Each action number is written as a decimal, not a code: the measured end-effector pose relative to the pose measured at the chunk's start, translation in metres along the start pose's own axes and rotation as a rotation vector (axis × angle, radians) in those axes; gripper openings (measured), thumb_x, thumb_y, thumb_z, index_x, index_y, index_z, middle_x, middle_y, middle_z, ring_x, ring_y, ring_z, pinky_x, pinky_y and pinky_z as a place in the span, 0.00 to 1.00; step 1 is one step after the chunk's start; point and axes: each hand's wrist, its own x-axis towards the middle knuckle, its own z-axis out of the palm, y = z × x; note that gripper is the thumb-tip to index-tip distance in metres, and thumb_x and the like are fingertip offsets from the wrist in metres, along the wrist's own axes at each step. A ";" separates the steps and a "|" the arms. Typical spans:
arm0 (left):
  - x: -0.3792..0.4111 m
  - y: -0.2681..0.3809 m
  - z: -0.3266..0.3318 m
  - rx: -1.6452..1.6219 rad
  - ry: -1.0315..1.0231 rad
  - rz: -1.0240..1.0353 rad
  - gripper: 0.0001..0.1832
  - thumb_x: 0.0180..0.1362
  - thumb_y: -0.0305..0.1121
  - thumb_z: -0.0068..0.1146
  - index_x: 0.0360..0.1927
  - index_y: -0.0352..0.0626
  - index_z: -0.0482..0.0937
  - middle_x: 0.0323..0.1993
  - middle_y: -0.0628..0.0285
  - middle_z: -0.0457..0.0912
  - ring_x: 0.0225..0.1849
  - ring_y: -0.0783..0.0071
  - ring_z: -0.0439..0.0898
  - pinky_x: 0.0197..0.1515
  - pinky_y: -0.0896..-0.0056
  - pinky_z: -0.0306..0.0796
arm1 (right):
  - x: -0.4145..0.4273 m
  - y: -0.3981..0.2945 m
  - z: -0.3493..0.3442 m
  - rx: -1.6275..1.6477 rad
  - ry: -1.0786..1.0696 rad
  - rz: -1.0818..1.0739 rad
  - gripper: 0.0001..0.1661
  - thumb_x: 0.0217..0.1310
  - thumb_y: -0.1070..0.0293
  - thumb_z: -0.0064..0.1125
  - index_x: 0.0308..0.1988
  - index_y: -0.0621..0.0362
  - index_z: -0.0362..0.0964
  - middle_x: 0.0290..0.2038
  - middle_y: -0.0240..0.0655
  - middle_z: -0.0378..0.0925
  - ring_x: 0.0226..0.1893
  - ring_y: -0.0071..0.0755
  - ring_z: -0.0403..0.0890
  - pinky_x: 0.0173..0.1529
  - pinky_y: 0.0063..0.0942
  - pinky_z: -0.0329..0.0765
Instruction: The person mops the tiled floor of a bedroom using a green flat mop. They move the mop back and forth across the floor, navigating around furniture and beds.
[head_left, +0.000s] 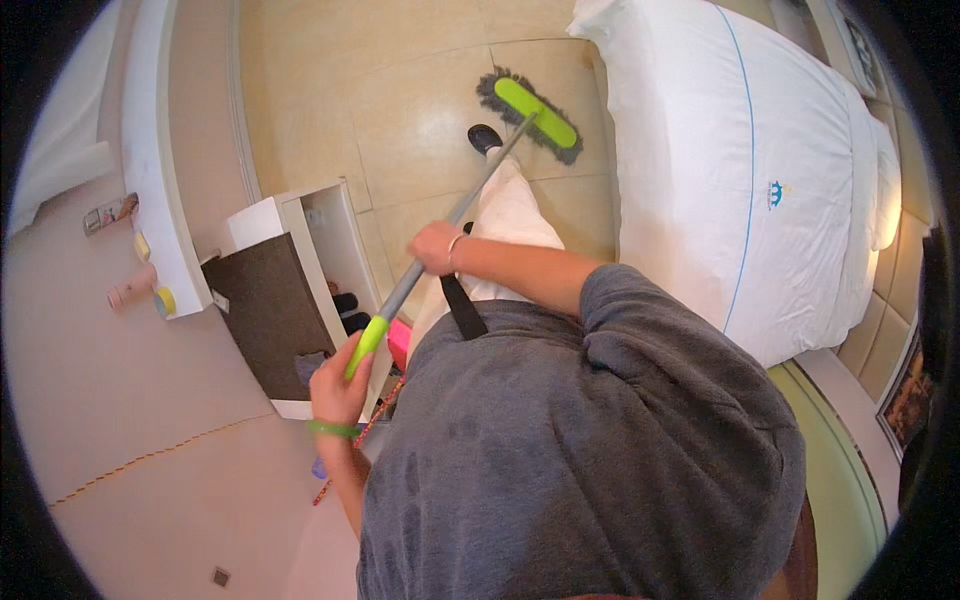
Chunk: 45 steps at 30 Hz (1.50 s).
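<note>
A flat dust mop with a lime-green plate (556, 129) and a grey fringed pad lies on the tiled floor, ahead of a black shoe (485, 139). Its grey pole (480, 184) slants down to the lower left. My right hand (435, 247), with a thin bracelet at the wrist, is closed around the middle of the pole. Lower down, my left hand (341, 386), a green bangle at its wrist, grips the lime-green end sleeve (366, 346). Part of that sleeve is hidden by the fingers.
On the right stands a bed with a white cover (682, 150). To the left, a low white cabinet (349, 247) with a dark top holds footwear. Beyond it, a white shelf (161, 187) has a can (111, 215), a pink bottle (131, 286) and a tape roll (165, 301) beside it.
</note>
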 end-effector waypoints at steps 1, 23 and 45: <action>0.007 0.005 0.016 -0.004 0.026 0.037 0.19 0.55 0.37 0.59 0.50 0.44 0.78 0.30 0.47 0.81 0.34 0.49 0.81 0.36 0.58 0.73 | 0.002 0.019 0.001 -0.055 0.010 0.016 0.08 0.42 0.65 0.61 0.28 0.52 0.77 0.27 0.42 0.79 0.33 0.49 0.81 0.40 0.43 0.77; -0.111 -0.033 0.013 -0.189 -0.002 -0.309 0.21 0.53 0.32 0.62 0.51 0.37 0.77 0.38 0.46 0.82 0.41 0.65 0.83 0.43 0.67 0.73 | -0.026 -0.081 0.061 0.024 -0.259 -0.170 0.12 0.46 0.62 0.59 0.33 0.53 0.80 0.33 0.43 0.81 0.38 0.48 0.82 0.40 0.41 0.77; -0.067 0.053 0.132 0.166 0.019 -0.270 0.22 0.59 0.49 0.51 0.56 0.56 0.73 0.26 0.47 0.79 0.28 0.47 0.79 0.30 0.49 0.71 | -0.067 0.049 0.036 -0.253 -0.184 -0.110 0.08 0.42 0.65 0.60 0.29 0.50 0.77 0.29 0.37 0.80 0.37 0.44 0.80 0.44 0.39 0.71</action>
